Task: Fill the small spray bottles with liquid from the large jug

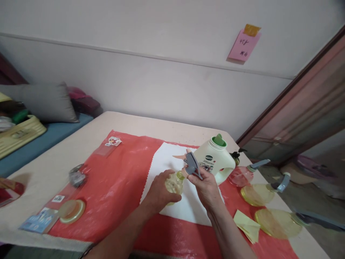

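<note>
Your small yellow bottle [174,183] stands on the white cloth [172,169] near the middle of the tabletop [88,136], and your left hand [159,192] is wrapped around its near-left side, fingers curled snug against the plastic. Right on top of the bottle's neck sits the grey spray trigger [192,164], and your right hand [206,187] comes in from the right, pinching that trigger head between thumb and fingers. So the bottle is between your two hands, left below, right above.

Just beyond your right hand stands the white jug [218,160] with its green cap [219,140], close enough to nearly touch your knuckles. Further right, three more spray bottles lie on their sides: a pink one [242,175], then two yellow ones [257,193] [275,223] nearer you. A folded yellow paper [246,225] lies by your right forearm. Everything sits on a red mat [118,183]. Over on the left, a yellow lid [71,210] and a blue packet [37,221] sit near the edge.
</note>
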`<action>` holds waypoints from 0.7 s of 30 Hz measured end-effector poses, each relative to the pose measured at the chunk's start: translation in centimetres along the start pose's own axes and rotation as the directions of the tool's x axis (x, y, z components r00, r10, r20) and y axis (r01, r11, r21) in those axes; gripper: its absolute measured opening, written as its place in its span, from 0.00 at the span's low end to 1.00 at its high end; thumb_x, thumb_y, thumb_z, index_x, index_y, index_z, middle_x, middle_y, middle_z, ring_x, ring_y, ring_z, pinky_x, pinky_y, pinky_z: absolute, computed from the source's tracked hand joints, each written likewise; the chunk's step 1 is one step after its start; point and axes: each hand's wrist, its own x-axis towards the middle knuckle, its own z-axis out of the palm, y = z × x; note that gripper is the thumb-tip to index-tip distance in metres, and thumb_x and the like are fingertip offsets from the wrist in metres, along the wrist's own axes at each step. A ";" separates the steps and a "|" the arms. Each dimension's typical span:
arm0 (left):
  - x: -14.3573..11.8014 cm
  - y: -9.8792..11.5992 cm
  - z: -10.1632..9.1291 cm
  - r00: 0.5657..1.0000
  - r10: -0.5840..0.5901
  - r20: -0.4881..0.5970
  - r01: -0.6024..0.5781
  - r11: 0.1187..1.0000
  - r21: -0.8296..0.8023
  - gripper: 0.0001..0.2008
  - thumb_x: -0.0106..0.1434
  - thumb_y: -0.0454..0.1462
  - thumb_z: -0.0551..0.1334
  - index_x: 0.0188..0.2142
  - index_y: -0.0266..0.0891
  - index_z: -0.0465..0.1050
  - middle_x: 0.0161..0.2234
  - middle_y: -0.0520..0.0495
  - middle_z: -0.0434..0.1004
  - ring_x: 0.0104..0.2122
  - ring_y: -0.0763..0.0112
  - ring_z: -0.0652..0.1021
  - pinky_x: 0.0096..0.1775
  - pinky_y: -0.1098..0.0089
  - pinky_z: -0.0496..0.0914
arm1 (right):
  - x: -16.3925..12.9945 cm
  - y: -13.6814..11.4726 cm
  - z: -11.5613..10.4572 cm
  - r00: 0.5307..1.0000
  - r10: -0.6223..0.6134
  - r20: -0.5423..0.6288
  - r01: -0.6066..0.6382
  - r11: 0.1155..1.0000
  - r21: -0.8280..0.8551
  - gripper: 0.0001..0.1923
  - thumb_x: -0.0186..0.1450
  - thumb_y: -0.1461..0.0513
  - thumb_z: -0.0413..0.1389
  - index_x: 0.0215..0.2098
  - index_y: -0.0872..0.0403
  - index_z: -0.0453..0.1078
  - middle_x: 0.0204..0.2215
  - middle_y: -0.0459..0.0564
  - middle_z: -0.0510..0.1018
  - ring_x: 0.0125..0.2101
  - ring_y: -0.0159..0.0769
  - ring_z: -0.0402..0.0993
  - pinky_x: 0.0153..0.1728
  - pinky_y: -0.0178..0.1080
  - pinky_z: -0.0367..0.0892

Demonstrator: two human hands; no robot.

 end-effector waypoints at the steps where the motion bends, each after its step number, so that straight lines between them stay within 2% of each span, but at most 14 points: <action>1: 0.0 0.0 0.0 1.000 0.002 -0.002 -0.002 1.000 -0.001 0.42 0.44 0.32 0.75 0.61 0.45 0.73 0.56 0.45 0.77 0.55 0.53 0.76 0.56 0.60 0.70 | 0.0 -0.1 0.0 1.000 -0.004 0.006 0.005 1.000 -0.006 0.21 0.54 0.46 0.74 0.41 0.47 0.84 0.42 0.48 0.86 0.47 0.48 0.77 0.55 0.48 0.67; 5: -0.1 -0.1 0.1 0.998 0.032 -0.063 -0.026 0.995 0.098 0.43 0.44 0.33 0.75 0.62 0.44 0.72 0.57 0.43 0.77 0.57 0.50 0.74 0.57 0.58 0.69 | -0.3 -0.3 0.5 1.000 -0.017 0.023 0.018 0.999 -0.039 0.16 0.56 0.50 0.74 0.38 0.47 0.84 0.39 0.47 0.85 0.44 0.46 0.76 0.53 0.46 0.67; 9: -0.1 0.0 0.1 0.993 0.056 -0.107 -0.035 0.982 0.188 0.44 0.45 0.34 0.75 0.64 0.42 0.71 0.57 0.42 0.77 0.59 0.49 0.72 0.60 0.56 0.67 | -0.5 0.0 1.3 0.999 -0.008 0.035 0.010 0.999 -0.043 0.15 0.58 0.50 0.72 0.38 0.48 0.84 0.39 0.48 0.85 0.43 0.45 0.76 0.51 0.45 0.66; 14: -0.4 0.3 0.1 0.994 0.048 -0.094 -0.034 0.988 0.151 0.44 0.45 0.35 0.75 0.63 0.44 0.71 0.59 0.42 0.76 0.59 0.49 0.72 0.60 0.55 0.67 | -0.3 0.8 0.9 0.999 0.005 0.033 -0.006 1.000 0.013 0.18 0.56 0.47 0.73 0.40 0.47 0.84 0.40 0.47 0.84 0.43 0.45 0.76 0.51 0.45 0.67; 21: -0.1 -0.5 0.0 0.999 0.031 -0.017 -0.030 0.996 0.085 0.44 0.43 0.34 0.76 0.62 0.47 0.73 0.57 0.44 0.75 0.58 0.50 0.73 0.57 0.57 0.71 | 0.1 0.6 -0.3 0.993 0.046 0.108 -0.051 0.998 0.045 0.22 0.51 0.45 0.75 0.37 0.48 0.84 0.37 0.48 0.84 0.41 0.46 0.76 0.49 0.47 0.69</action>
